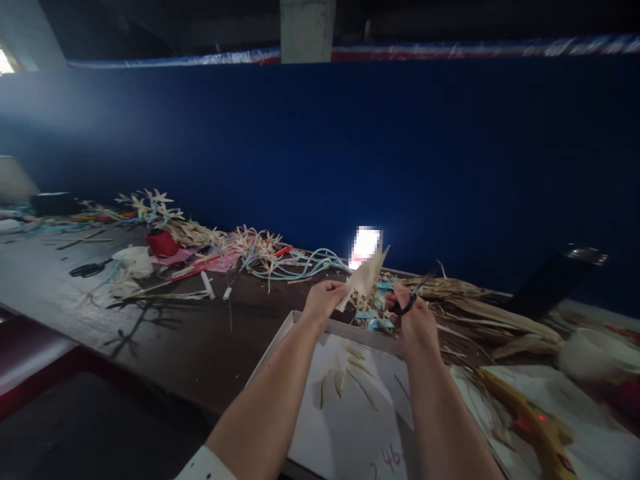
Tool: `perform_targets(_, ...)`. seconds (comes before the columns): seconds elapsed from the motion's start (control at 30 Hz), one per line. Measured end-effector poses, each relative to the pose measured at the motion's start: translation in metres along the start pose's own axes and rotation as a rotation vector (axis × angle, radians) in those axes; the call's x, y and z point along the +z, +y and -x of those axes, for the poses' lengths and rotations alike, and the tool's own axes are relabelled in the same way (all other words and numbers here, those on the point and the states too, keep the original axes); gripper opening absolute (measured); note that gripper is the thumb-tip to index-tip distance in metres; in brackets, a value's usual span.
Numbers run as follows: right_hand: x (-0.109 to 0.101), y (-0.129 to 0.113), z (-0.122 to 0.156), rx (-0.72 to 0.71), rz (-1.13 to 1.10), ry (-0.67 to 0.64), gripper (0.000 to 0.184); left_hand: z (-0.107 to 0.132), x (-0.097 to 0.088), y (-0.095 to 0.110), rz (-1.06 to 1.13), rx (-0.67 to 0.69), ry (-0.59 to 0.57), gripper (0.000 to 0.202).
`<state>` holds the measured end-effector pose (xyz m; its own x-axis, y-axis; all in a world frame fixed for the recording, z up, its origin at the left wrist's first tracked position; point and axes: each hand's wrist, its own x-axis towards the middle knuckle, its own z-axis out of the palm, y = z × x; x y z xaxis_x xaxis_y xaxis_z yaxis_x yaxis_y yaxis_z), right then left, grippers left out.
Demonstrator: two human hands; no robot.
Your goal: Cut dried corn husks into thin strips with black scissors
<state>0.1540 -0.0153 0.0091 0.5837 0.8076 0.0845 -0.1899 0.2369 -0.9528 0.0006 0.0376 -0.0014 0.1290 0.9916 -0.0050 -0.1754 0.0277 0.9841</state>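
Note:
My left hand (pixel 323 299) is closed in a pinch on a pale dried husk piece (pixel 364 279), held up above the far edge of a shallow white box (pixel 320 427). My right hand (pixel 413 317) is closed round the dark handles of small scissors (pixel 411 298), whose blades point up and left toward the husk. Several thin husk slivers (pixel 350 377) lie inside the box beneath my hands.
A dark worktable (pixel 170 333) runs along a blue wall. On it lie dried husks (pixel 475 300), straw flowers (pixel 150 203), blue strips (pixel 300 263), a red spool (pixel 161 242), black scissors (pixel 87 269), and a yellow glue gun (pixel 530 417) on white paper at right.

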Motion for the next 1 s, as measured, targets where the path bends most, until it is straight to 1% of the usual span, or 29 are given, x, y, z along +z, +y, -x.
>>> perform_targets(0.07,0.001,-0.007,0.008,0.020,0.105,-0.191,0.038,-0.003,-0.004,0.000,-0.011,0.031,0.045,0.026)
perform_targets(0.1,0.002,-0.009,0.012,0.043,0.162,-0.307,0.039,-0.005,-0.006,0.000,-0.016,0.052,0.058,0.027)
perform_targets(0.13,0.003,-0.011,0.016,0.090,0.227,-0.457,0.041,-0.006,-0.008,0.001,-0.018,0.072,0.069,0.028)
perform_targets(0.2,0.005,-0.013,0.022,0.159,0.355,-0.673,0.042,-0.010,-0.012,0.001,-0.020,0.106,0.084,0.030)
perform_targets(0.23,0.005,-0.013,0.024,0.176,0.404,-0.742,0.042,-0.011,-0.013,0.001,-0.018,0.121,0.099,0.030)
perform_targets(0.3,0.006,-0.013,0.026,0.181,0.476,-0.817,0.041,-0.013,-0.015,0.001,0.001,0.147,0.127,0.032)
perform_targets(0.43,0.005,-0.014,0.025,0.177,0.574,-0.857,0.045,-0.014,-0.016,0.003,0.083,0.190,0.151,0.035)
perform_targets(0.53,0.005,-0.014,0.025,0.170,0.592,-0.874,0.047,-0.013,-0.016,0.005,0.082,0.205,0.153,0.034)
perform_targets(0.63,0.004,-0.012,0.023,0.151,0.568,-0.876,0.046,-0.009,-0.015,0.006,0.060,0.174,0.090,0.032)
perform_targets(0.73,0.003,-0.009,0.021,0.158,0.541,-0.849,0.047,-0.005,-0.013,0.008,0.054,0.147,0.012,0.032)
perform_targets(1.0,0.004,-0.011,0.021,0.139,0.541,-0.791,0.048,0.003,-0.008,0.012,0.015,0.116,-0.064,0.033)
